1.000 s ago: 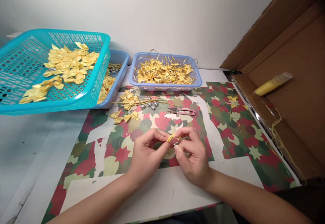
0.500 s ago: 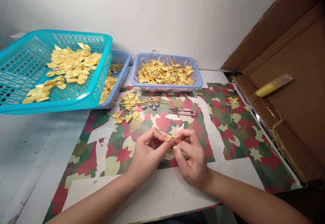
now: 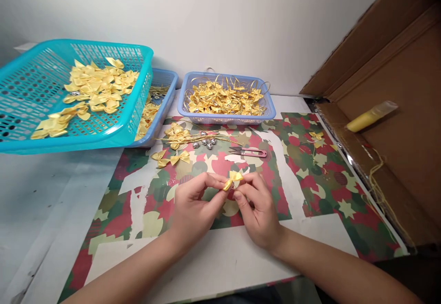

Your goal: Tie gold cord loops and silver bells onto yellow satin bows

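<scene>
My left hand [image 3: 193,207] and my right hand [image 3: 258,212] meet over the patterned paper, both pinching one small yellow ribbon bow [image 3: 233,179] between their fingertips. The bow stands up between the thumbs, its loops showing. Whether a cord or bead is attached to it I cannot make out. Just beyond the hands lie red thread snips [image 3: 248,152], several small silver bells [image 3: 206,143], gold cords [image 3: 203,137] and loose yellow bows [image 3: 170,158].
A tilted turquoise basket [image 3: 113,132] of yellow bows sits at the left over a blue basket [image 3: 164,102]. Another blue basket [image 3: 223,118] with bows on gold loops stands behind. A cardboard box [image 3: 396,111] with a yellow glue tube [image 3: 370,116] lines the right side.
The bow has turned upright between my fingertips, its loops now visible. Both hands shifted slightly left and toward me; the grip stayed closed.
</scene>
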{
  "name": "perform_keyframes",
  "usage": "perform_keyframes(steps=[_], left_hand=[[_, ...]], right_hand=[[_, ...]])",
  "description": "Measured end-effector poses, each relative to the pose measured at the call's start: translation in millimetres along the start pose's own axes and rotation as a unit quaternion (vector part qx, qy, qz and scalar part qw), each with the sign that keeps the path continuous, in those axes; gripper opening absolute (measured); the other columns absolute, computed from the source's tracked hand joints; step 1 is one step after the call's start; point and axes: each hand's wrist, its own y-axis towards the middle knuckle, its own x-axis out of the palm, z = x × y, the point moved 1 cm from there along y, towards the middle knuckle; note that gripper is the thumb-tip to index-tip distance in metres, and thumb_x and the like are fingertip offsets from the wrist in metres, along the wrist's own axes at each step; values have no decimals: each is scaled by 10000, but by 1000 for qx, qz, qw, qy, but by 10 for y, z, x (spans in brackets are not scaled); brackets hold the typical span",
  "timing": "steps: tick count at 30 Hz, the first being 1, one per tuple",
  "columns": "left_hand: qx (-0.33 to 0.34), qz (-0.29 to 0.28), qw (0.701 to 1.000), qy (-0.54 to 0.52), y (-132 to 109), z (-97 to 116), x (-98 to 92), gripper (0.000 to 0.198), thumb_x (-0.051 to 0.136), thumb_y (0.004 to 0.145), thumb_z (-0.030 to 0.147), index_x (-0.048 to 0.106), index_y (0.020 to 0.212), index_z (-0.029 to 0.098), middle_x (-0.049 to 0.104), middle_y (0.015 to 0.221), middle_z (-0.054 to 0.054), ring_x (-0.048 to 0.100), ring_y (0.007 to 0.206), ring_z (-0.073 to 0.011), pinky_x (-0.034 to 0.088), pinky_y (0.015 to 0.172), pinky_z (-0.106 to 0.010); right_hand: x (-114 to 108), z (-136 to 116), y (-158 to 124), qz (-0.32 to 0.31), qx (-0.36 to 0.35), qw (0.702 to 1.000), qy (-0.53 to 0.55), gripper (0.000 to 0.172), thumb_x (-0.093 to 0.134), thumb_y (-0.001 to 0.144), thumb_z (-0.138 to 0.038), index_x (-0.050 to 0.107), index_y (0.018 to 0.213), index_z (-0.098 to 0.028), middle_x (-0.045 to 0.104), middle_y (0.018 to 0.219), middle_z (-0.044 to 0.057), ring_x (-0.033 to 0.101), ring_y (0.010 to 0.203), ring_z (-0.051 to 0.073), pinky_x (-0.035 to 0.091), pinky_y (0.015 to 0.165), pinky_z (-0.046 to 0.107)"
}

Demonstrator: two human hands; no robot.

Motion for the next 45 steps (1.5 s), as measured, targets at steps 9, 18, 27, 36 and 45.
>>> perform_keyframes(steps=[9, 18, 27, 36, 45], left_hand=[[102, -22, 988, 111, -5, -12, 2, 168, 638, 736, 54, 592, 690, 209, 744, 788, -39, 712, 708, -181, 558, 613, -260], [169, -54, 971, 164, 29, 29, -23, 194, 618, 758, 39, 563, 687, 211, 742, 760, -21, 692, 648, -139, 536, 583, -214], [191, -36, 969, 153, 34, 40, -22, 193, 626, 759, 26, 632, 751, 218, 754, 754, -12, 713, 677, -153, 563, 618, -220], [311, -73, 930, 184, 49, -11, -22, 176, 647, 782, 15, 653, 857, 174, 701, 769, -47, 653, 661, -131, 550, 605, -233], [344, -85, 899, 258, 56, -102, -7, 128, 656, 809, 84, 628, 801, 208, 768, 934, -49, 702, 837, -186, 576, 774, -326]], right_hand=[[23, 6, 28, -55, 37, 993, 98, 265, 430, 961, -194, 561, 730, -193, 511, 652, -4, 472, 600, 126, 384, 539, 250], [28, 40, 21, -54, 37, 993, 93, 300, 449, 947, -169, 468, 648, -193, 427, 611, -29, 402, 569, 108, 331, 522, 237], [5, 52, 51, -77, 19, 994, 72, 264, 439, 956, -168, 552, 719, -190, 497, 646, -12, 463, 633, 132, 384, 595, 261], [-65, 139, 112, -82, 22, 994, 62, 228, 531, 897, -103, 653, 731, -203, 609, 777, 29, 512, 762, 164, 429, 670, 295], [-80, 217, 129, -109, 29, 993, 45, 289, 526, 857, -35, 649, 659, -204, 653, 727, 15, 528, 732, 163, 438, 650, 302]])
